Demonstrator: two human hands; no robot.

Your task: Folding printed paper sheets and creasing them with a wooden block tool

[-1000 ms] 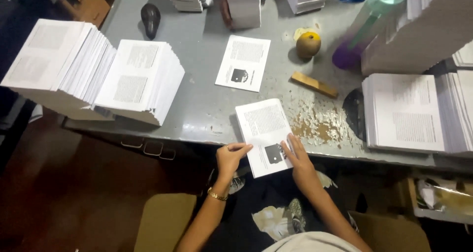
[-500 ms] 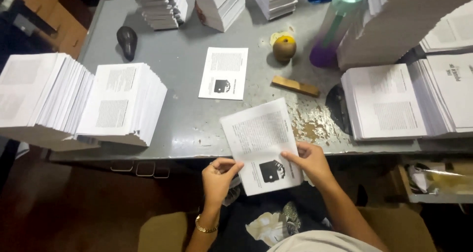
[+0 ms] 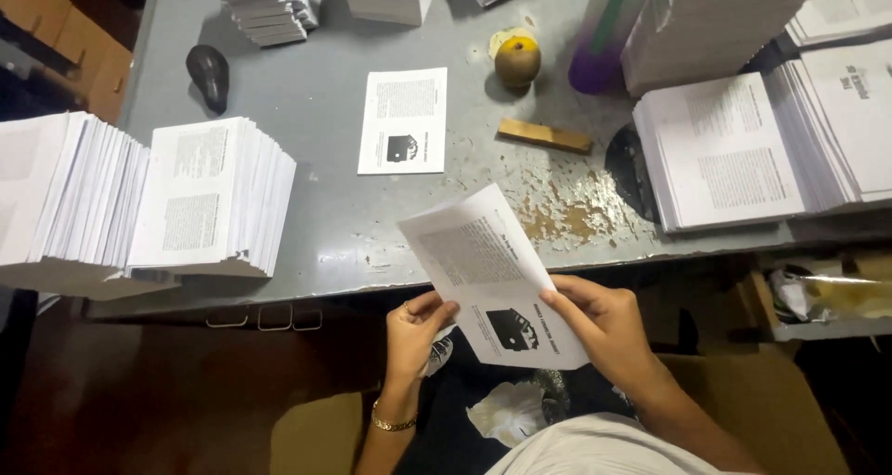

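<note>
Head view, only cam here. Compared w/ half a sec ago the printed sheet (image 3: 491,275) has been lifted further off the desk (image 3: 334,224) edge and tilted, top corner now raised over the grey surface, bottom part out over the lap. Looks like it's been picked up for folding or checking, but that's a guess, no crease can be seen yet.

Left hand (image 3: 415,331): fingers curled, thumb pinched on the sheet's left edge, so mostly closed on the paper. A gold bracelet (image 3: 391,424) is worn on that wrist. Right hand (image 3: 604,322): fingers laid flat over the sheet's right lower edge, partly closed, thumb side hidden under the paper.

Around it: another single leaflet (image 3: 404,120) is lying flat mid-desk, well apart. Stacks of leaflets (image 3: 209,196) are piled at left, more stacks (image 3: 725,150) at right. A wooden block (image 3: 544,136), a round fruit (image 3: 517,61) and a dark mouse-shaped thing (image 3: 208,73) are sat further back.
</note>
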